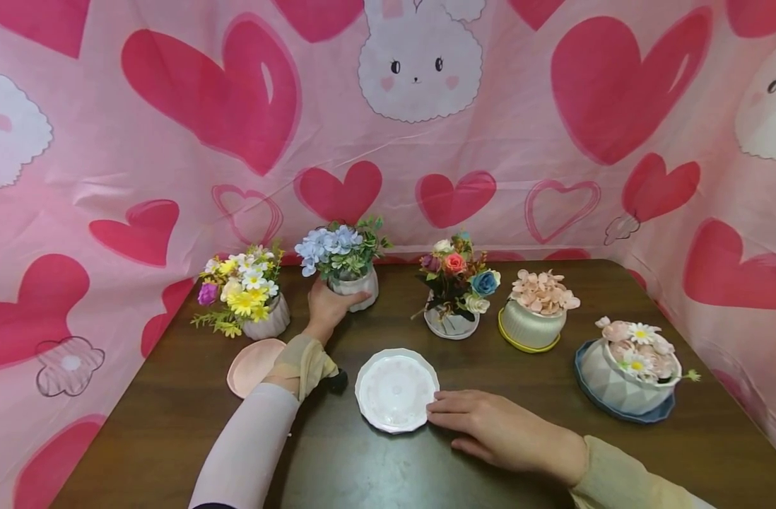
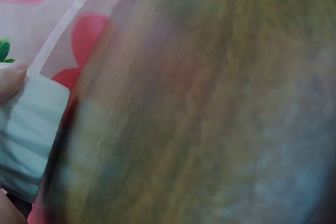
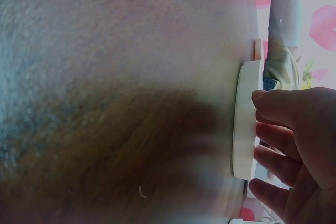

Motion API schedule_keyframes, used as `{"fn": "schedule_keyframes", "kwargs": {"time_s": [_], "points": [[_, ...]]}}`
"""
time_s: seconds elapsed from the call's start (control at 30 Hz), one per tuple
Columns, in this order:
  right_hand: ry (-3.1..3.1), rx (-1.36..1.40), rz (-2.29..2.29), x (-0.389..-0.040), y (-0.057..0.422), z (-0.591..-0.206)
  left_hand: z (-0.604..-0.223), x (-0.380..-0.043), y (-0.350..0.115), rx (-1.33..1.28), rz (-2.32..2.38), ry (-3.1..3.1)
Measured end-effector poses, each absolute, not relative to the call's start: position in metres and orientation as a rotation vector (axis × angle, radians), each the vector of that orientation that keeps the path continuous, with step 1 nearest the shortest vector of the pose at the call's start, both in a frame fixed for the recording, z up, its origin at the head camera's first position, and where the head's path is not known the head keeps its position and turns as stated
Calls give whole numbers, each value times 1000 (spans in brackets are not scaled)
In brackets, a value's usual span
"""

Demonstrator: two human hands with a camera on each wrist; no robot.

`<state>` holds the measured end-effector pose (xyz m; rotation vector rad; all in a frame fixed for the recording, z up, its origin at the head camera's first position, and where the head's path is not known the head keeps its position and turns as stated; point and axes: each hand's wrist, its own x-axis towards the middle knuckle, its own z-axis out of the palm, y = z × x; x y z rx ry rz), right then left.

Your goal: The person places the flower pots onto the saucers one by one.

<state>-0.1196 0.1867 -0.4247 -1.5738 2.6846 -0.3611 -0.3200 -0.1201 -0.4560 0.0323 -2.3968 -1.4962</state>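
Observation:
At the back of the table, my left hand (image 1: 332,307) grips a white flower pot (image 1: 356,288) with blue hydrangea-like flowers (image 1: 329,247) and green leaves. The left wrist view catches the pot's pale ridged side (image 2: 31,124), with a thumb on its rim. A white scalloped saucer (image 1: 397,391) lies bare in the middle of the table. At its right edge rests my right hand (image 1: 512,431), fingers extended. The right wrist view has the saucer (image 3: 247,121) edge-on, fingertips against or very near its rim.
Left stand a pot of yellow and white flowers (image 1: 265,319) and a pink saucer (image 1: 251,367). Right are a mixed-rose pot (image 1: 451,323), a peach-flower pot on a yellow saucer (image 1: 531,329) and a faceted pot on a blue saucer (image 1: 636,382). Heart-printed cloth (image 1: 413,148) surrounds the table.

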Motion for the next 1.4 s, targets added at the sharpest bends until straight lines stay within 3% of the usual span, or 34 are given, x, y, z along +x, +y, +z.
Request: {"fn": "schedule_keyframes", "kwargs": {"time_s": [1.4], "points": [[2685, -1569, -363, -120, 186, -425, -436, -298, -127, -100, -1462, -2410]]}}
